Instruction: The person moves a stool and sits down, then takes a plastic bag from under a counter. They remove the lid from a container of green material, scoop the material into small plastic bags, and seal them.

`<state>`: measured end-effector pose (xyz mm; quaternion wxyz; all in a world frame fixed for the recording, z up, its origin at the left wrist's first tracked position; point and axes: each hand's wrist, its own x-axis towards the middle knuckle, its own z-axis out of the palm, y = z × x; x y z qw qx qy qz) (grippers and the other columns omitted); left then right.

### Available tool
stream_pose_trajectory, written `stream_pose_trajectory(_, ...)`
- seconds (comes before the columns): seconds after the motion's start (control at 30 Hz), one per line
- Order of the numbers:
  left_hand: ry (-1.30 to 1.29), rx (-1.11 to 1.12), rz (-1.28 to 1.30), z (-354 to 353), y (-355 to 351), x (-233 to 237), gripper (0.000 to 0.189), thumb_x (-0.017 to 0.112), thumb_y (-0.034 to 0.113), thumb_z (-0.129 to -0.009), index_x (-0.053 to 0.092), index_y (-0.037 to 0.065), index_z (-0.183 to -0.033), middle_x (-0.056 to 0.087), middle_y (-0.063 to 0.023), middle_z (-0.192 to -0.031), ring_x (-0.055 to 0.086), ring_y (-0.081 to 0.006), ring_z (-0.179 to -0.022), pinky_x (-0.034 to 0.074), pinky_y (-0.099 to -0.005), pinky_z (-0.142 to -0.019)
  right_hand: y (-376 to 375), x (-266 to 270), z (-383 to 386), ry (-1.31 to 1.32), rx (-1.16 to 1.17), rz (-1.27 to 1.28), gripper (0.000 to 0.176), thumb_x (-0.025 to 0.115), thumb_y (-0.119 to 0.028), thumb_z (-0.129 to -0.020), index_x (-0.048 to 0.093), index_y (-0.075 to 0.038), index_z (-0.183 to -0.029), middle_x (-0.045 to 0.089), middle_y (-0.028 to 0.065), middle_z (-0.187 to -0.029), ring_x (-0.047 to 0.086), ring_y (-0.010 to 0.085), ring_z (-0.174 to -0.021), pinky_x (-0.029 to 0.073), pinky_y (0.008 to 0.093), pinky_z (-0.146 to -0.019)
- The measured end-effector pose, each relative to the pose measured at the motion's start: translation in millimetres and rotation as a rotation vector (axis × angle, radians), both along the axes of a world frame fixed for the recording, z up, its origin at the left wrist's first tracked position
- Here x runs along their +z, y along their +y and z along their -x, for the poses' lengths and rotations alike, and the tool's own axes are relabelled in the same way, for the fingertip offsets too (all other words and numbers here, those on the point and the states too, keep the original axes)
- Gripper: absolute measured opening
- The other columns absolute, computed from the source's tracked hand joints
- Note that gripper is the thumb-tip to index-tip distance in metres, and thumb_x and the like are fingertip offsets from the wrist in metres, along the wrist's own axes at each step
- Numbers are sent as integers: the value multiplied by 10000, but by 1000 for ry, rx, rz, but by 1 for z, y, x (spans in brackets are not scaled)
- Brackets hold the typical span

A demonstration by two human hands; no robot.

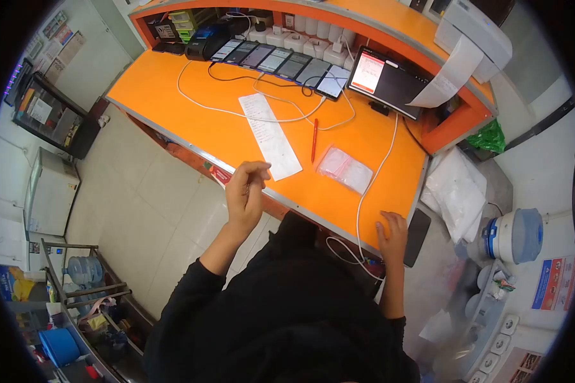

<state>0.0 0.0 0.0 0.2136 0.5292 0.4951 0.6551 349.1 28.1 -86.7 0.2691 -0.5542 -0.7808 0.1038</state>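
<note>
My left hand (246, 193) is raised at the desk's front edge, beside the lower end of a long handwritten paper slip (269, 135). Its fingers are loosely bent and apart, with nothing visible in them. At the desk's right front corner, my right hand (393, 236) lies with fingers spread, holding nothing. A white charging cable (362, 214) runs down the desk to its left. Between slip and cable lie a red pen (314, 140) and a clear plastic packet of white and pink paper (345, 169).
Several phones (276, 60) lean in a row along the back of the orange desk (204, 118), with cables before them. A monitor (386, 80) stands at back right, under a printer (476, 38) with paper hanging out. White bags (457, 191) and a water bottle (521, 235) are on the right.
</note>
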Motion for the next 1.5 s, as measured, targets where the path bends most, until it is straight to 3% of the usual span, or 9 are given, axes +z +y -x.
stream_pose_trajectory(0.37, 280, 54, 173, 75, -17, -22, 229, 415, -117, -684, 585, 7, -775, 520, -82, -634, 517, -175, -576, 409, -268, -544, 104, 29, 110, -291, 271, 162, 925, 798, -293, -521, 360, -105, -1313, 409, 171, -1279, 380, 321, -1190, 318, 435, -981)
stream_pose_trajectory(0.57, 253, 180, 303, 142, -45, -31, 224, 406, -119, -702, 580, -7, -787, 532, -87, -640, 534, -153, -590, 410, -241, -550, 123, 35, 136, -427, 283, 361, 878, 750, -176, -518, 369, -88, -1304, 467, 158, -1176, 424, 327, -1110, 350, 453, -916)
stream_pose_trajectory(0.67, 162, 158, 395, 158, -45, -46, 217, 419, -104, -710, 585, -3, -807, 537, -85, -663, 546, -156, -614, 418, -231, -557, 112, 41, 137, -492, 258, 101, 823, 713, -130, -528, 393, -84, -1284, 482, 153, -1125, 450, 330, -1055, 376, 433, -876)
stream_pose_trajectory(0.9, 537, -258, 294, 128, 27, -45, 188, 521, -23, -704, 592, 54, -861, 566, -91, -822, 578, -233, -769, 474, -316, -641, 30, 22, -24, -145, -613, -68, 716, 701, -179, -580, 449, -13, -1230, 484, 192, -1230, 422, 319, -1177, 337, 391, -990)
stream_pose_trajectory(0.97, 717, -378, 141, 107, 64, -56, 208, 549, -5, -686, 600, 66, -875, 567, -77, -866, 565, -247, -834, 472, -323, -694, -18, 27, -61, -376, -1029, 195, 794, 714, -218, -574, 400, -8, -1272, 451, 191, -1276, 400, 319, -1203, 293, 383, -1025)
stream_pose_trajectory(1.03, 874, -465, 0, 80, 101, -73, 242, 562, 7, -679, 608, 79, -906, 559, -57, -911, 548, -237, -862, 464, -308, -722, -67, 8, -109, -206, -994, 103, 837, 709, -287, -578, 360, -63, -1304, 444, 205, -1272, 430, 351, -1172, 350, 408, -981)
stream_pose_trajectory(1.1, 1022, -496, -130, 57, 135, -85, 244, 560, 47, -698, 610, 89, -932, 538, -44, -932, 534, -219, -860, 456, -299, -733, -92, 16, -113, -248, -1269, 413, 821, 706, -303, -602, 352, -88, -1312, 424, 228, -1278, 447, 370, -1149, 378, 425, -946)
stream_pose_trajectory(1.3, 1251, -534, -271, 28, 181, -108, 147, 534, 131, -730, 599, 107, -860, 500, -19, -878, 523, -177, -864, 447, -282, -714, -122, -11, -132, -277, -1127, 249, 757, 684, -377, -685, 367, -59, -1294, 455, 234, -1235, 429, 378, -1148, 356, 433, -953)
stream_pose_trajectory(1.5, 1285, -580, -351, 27, 187, -109, 100, 517, 141, -747, 560, 111, -832, 509, -15, -844, 527, -178, -835, 449, -284, -708, -96, -27, -111, 70, -821, 60, 432, 614, -191, -807, 489, -25, -1185, 511, 158, -1175, 489, 270, -1066, 387, 357, -901)
